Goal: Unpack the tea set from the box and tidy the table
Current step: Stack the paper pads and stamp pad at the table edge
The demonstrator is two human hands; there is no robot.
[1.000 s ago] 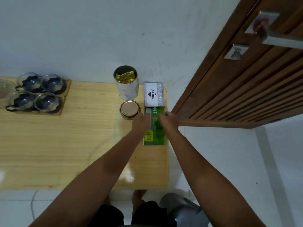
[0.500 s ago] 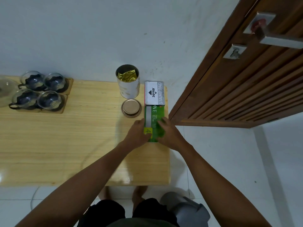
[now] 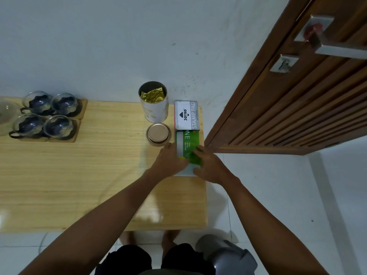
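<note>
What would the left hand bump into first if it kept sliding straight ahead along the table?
Probably the round lid, lying just beyond the left hand, with the open tin behind it. The fingertips angle slightly towards the green box, so it is a close call.

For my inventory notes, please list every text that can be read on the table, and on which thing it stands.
"JOYKO" and "STAMP PAD": white box.
"NE" and "YOUR OFFICE SOLUTION": green box; the first letters are cut off, and both hands cover the rest.
Small line beside "STAMP PAD": too small to read.
Tin and lid: no readable text.
</note>
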